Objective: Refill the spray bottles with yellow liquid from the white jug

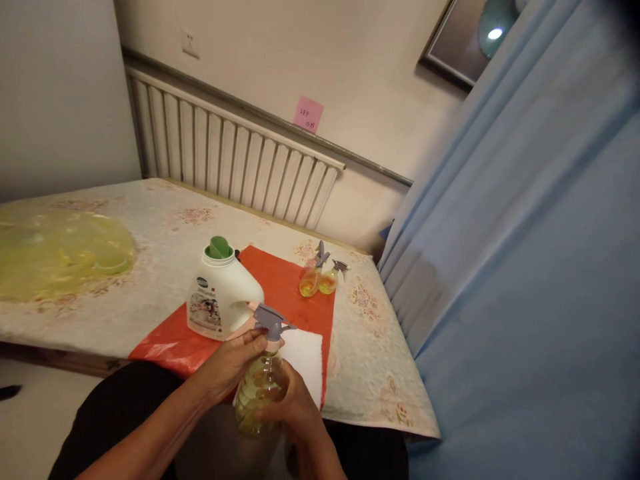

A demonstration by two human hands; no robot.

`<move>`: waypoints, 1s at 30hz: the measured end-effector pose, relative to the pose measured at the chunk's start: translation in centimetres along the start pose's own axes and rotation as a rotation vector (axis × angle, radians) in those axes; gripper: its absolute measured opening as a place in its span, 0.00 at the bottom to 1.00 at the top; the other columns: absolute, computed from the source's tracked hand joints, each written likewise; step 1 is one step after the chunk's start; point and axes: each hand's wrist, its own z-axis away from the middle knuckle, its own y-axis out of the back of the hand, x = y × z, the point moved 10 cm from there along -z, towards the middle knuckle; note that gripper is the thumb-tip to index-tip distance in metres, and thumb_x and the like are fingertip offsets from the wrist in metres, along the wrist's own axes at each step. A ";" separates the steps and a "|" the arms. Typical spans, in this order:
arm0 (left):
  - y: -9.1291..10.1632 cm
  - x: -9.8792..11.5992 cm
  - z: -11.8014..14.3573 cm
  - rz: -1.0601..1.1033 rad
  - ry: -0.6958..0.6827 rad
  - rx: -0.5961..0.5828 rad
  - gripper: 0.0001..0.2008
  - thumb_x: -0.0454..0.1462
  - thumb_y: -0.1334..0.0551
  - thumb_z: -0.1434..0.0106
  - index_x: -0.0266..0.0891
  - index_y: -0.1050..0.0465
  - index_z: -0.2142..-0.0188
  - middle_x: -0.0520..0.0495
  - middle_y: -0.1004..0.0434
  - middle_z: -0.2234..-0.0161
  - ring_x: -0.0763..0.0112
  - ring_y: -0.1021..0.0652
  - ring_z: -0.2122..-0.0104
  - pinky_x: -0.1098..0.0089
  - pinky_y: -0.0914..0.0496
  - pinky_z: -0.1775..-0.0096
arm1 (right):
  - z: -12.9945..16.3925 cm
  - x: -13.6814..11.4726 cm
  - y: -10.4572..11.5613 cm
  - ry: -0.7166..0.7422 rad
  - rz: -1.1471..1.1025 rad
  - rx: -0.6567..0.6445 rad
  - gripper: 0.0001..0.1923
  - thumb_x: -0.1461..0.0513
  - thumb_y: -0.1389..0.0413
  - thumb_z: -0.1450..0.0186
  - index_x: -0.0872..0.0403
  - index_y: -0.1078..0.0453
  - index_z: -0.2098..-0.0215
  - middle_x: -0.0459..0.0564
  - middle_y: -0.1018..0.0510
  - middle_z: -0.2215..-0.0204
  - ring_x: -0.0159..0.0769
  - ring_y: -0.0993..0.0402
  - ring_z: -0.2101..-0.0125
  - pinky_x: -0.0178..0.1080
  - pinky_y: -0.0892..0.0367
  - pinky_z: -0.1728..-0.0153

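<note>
I hold a clear spray bottle with yellowish liquid and a grey trigger head above my lap, at the table's near edge. My left hand grips its neck just under the trigger head. My right hand wraps around the bottle's lower body. Just beyond stands a white detergent jug with a green cap, on a red sheet. A white cloth lies on the red sheet beside the bottle.
Two small spray bottles with yellow liquid stand at the red sheet's far end. A yellow plastic bag lies on the table's left. A radiator lines the wall; a blue curtain hangs on the right.
</note>
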 end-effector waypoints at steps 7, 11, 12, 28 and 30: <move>0.2 -0.3 -0.7 -0.061 0.003 -0.026 0.17 0.40 0.25 0.50 0.36 0.21 0.62 0.43 0.16 0.66 0.62 0.19 0.67 0.67 0.26 0.62 | -0.2 -2.7 1.0 0.080 0.302 0.137 0.46 0.70 0.30 0.63 0.52 0.35 0.46 0.49 0.22 0.57 0.43 0.25 0.57 0.43 0.30 0.55; 0.4 0.1 -1.5 -0.054 -0.031 -0.020 0.19 0.39 0.25 0.50 0.40 0.22 0.59 0.47 0.16 0.64 0.61 0.19 0.64 0.66 0.27 0.59 | -0.8 -2.8 1.7 0.075 0.332 0.165 0.43 0.70 0.30 0.63 0.51 0.35 0.49 0.48 0.23 0.59 0.43 0.25 0.59 0.43 0.29 0.57; 0.2 0.2 -1.7 -0.067 -0.029 -0.038 0.19 0.40 0.25 0.50 0.39 0.22 0.59 0.46 0.16 0.64 0.60 0.19 0.64 0.65 0.27 0.59 | -1.0 -2.8 1.8 0.080 0.316 0.154 0.43 0.69 0.30 0.63 0.51 0.35 0.49 0.48 0.22 0.59 0.43 0.25 0.59 0.43 0.29 0.57; -2.4 1.7 -2.0 -0.279 -0.175 -0.148 0.14 0.45 0.33 0.39 0.40 0.25 0.59 0.49 0.23 0.65 0.65 0.23 0.65 0.69 0.29 0.63 | -1.0 -3.4 2.8 0.114 0.193 0.142 0.44 0.66 0.27 0.63 0.52 0.33 0.48 0.51 0.23 0.57 0.46 0.25 0.56 0.46 0.29 0.54; -2.3 1.8 -2.1 -0.272 -0.203 -0.117 0.13 0.43 0.31 0.41 0.41 0.27 0.60 0.53 0.25 0.68 0.69 0.24 0.68 0.72 0.31 0.66 | -0.9 -3.4 2.8 0.115 0.194 0.152 0.44 0.66 0.27 0.64 0.52 0.33 0.48 0.51 0.23 0.56 0.46 0.26 0.56 0.46 0.29 0.53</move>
